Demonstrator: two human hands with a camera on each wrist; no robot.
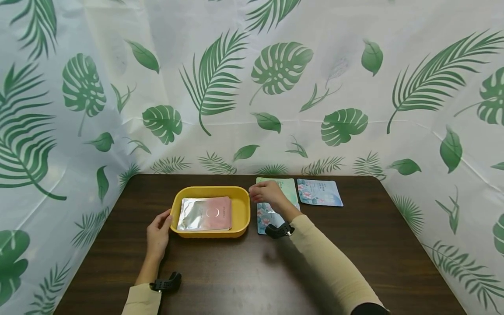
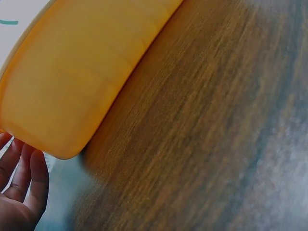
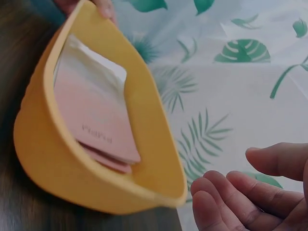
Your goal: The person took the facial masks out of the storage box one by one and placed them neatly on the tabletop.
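A yellow plastic tray (image 1: 241, 210) stands on the table, with pink and silver sheet mask sachets (image 1: 210, 213) stacked flat inside it. My left hand (image 1: 158, 234) holds the tray's left end, its fingers at the rim; in the right wrist view, fingers (image 3: 103, 6) lap over that far rim. My right hand (image 1: 269, 194) hovers by the tray's right rim. Between its thumb and loosely bent fingers (image 3: 240, 202) there is nothing. Beneath this hand and wrist lie a green sachet (image 1: 289, 186) and a blue floral sachet (image 1: 264, 218), both partly covered.
Another blue floral sachet (image 1: 320, 192) lies to the right, close to the back edge of the dark wooden table (image 1: 220, 275). A white cloth with green leaves (image 1: 299, 131) hangs behind the table and along its sides. Black bands circle both wrists.
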